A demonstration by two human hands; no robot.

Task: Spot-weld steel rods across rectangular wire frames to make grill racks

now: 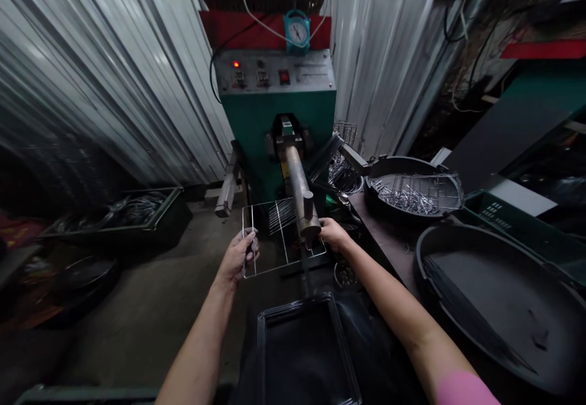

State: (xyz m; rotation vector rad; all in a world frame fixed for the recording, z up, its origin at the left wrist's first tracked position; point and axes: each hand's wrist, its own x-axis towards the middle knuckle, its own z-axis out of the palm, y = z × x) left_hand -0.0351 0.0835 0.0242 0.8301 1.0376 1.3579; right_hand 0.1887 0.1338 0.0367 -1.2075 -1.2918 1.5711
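A rectangular wire frame (283, 240) with thin cross wires is held level at the front of a green machine (247, 124). My left hand (238, 255) is closed round its left end, thumb on top. At the right end, my right hand (334, 235) grips the frame beside the machine's round metal arm (298, 179); its fingertips are partly hidden behind the arm's tip. The frame's right part passes under that tip, but I cannot tell whether they touch. Below, near my lap, lies a stack of rectangular wire frames (262, 356).
Right of the machine, a round black pan (373, 194) holds short wire pieces and a wire grid. A larger pan (494, 271) nearer me holds long thin rods. At left stands a bin (167, 222) of wire parts. A teal clock (297, 30) hangs above the control panel (315, 75).
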